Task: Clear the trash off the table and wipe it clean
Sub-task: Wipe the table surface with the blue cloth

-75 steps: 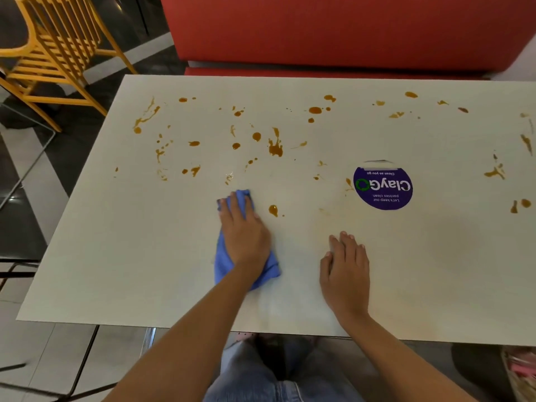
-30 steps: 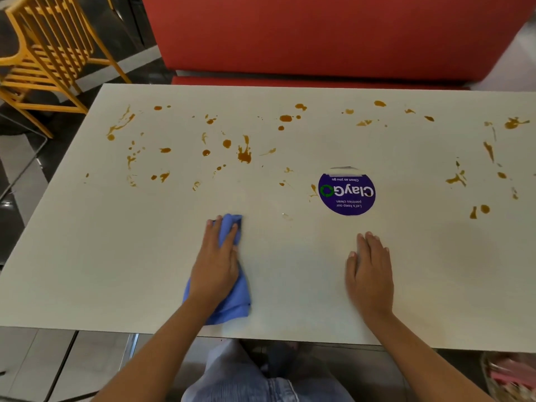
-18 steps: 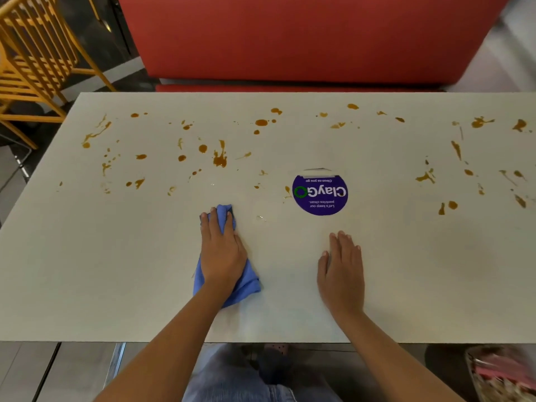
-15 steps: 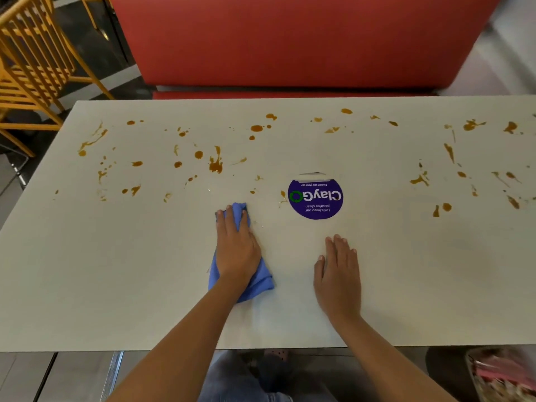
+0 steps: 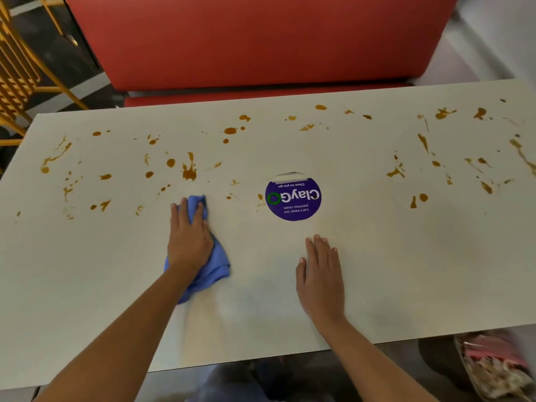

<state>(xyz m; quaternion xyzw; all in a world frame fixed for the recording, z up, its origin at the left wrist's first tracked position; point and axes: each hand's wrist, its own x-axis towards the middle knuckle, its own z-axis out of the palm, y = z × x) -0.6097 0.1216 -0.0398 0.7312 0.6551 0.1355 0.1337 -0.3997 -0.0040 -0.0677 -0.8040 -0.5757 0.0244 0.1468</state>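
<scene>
A white table (image 5: 87, 285) fills the view, its far half spattered with several brown sauce stains (image 5: 189, 172). My left hand (image 5: 188, 239) presses flat on a crumpled blue cloth (image 5: 213, 268) left of the table's middle, fingertips close to the nearest stains. To its right, my right hand (image 5: 320, 280) lies palm down on the bare tabletop, fingers together, holding nothing. A round purple sticker (image 5: 293, 198) is stuck on the table just beyond my right hand.
A red padded bench (image 5: 261, 42) runs along the table's far side. A yellow slatted chair (image 5: 17, 71) stands at the far left. A bag of trash (image 5: 493, 369) sits below the table's near right edge.
My left hand has slid the cloth forward, away from me, towards the stains. My right hand has stayed flat on the table. The camera has shifted a little.
</scene>
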